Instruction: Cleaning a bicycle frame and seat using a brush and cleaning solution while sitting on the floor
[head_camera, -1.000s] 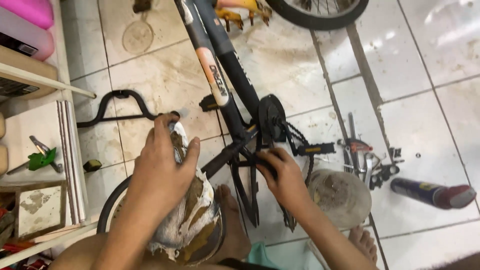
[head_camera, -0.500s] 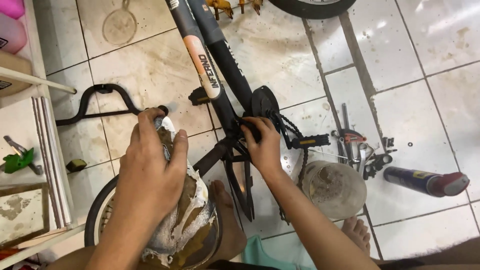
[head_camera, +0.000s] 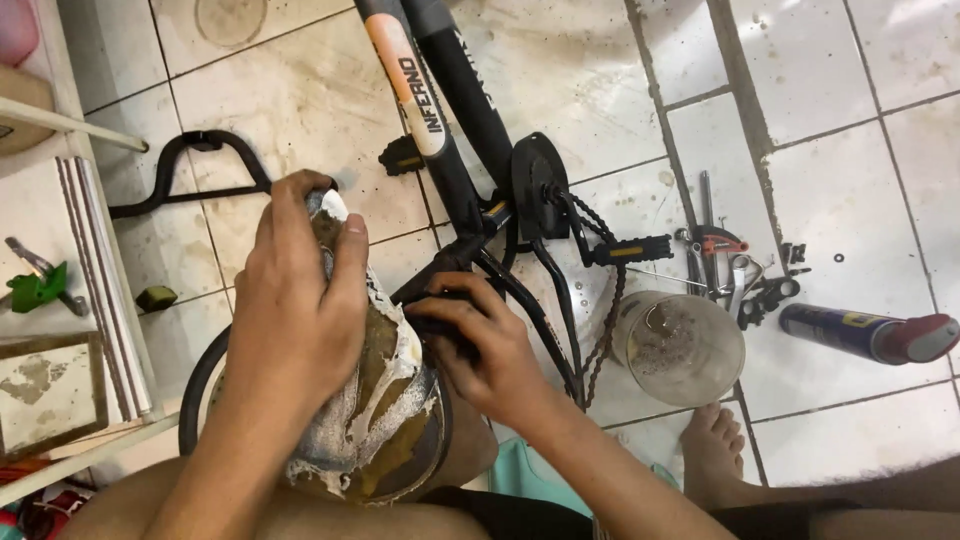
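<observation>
**Stained tile floor, bike upended: right hand now at seat clamp**

Since a second ago the right hand (head_camera: 480, 345) slid from crank to frame junction, fingers clamped there. Left hand (head_camera: 300, 300) still grips the torn saddle (head_camera: 375, 420), lower centre. Chain (head_camera: 600, 310), jar (head_camera: 680, 345), tools (head_camera: 730, 265), spray can (head_camera: 865, 335) crowd right.

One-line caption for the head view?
Left hand grips a worn bicycle saddle; right hand holds the black frame.

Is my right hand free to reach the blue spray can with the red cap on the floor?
Probably not yet: the right hand grips the black bicycle frame; the spray can lies unobstructed on the tiles.
</observation>
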